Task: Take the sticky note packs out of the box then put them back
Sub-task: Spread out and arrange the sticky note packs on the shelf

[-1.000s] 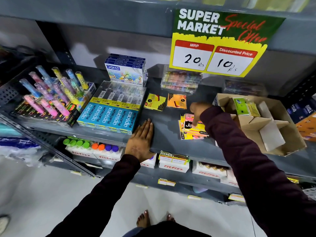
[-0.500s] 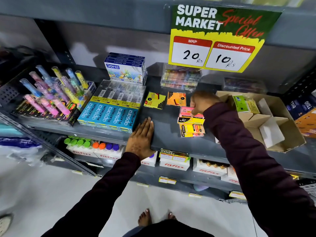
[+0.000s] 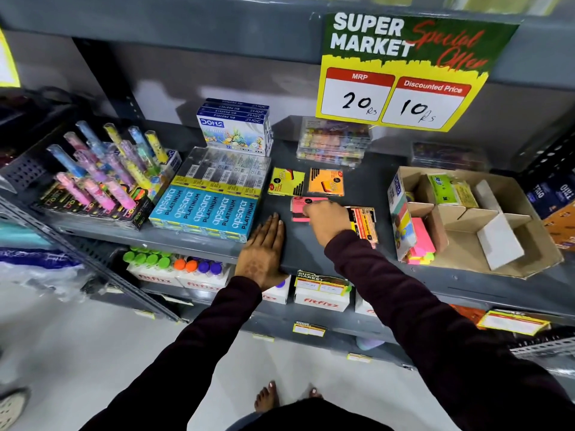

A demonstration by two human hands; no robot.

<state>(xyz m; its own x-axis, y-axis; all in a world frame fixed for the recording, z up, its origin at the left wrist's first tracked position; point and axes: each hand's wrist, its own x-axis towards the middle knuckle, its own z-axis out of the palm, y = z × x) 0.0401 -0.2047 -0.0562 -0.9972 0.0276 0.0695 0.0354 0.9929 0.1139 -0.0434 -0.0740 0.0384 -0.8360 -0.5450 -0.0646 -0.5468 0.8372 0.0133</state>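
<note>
A brown cardboard box with dividers stands on the right of the grey shelf, holding a green sticky note pack and pink and yellow packs. On the shelf lie a yellow pack and an orange pack. My right hand grips a pink pack low over the shelf, just below those two. A small pile of packs lies to its right. My left hand rests flat on the shelf's front edge, fingers together.
Blue pencil boxes sit left of my left hand, with a crayon box stack behind. A rack of tube pens stands far left. Clear cases sit at the back. A price sign hangs above.
My right hand lifted a pink pack off the pile and carried it left and down toward the shelf, below the yellow and orange packs. The left hand stayed put.
</note>
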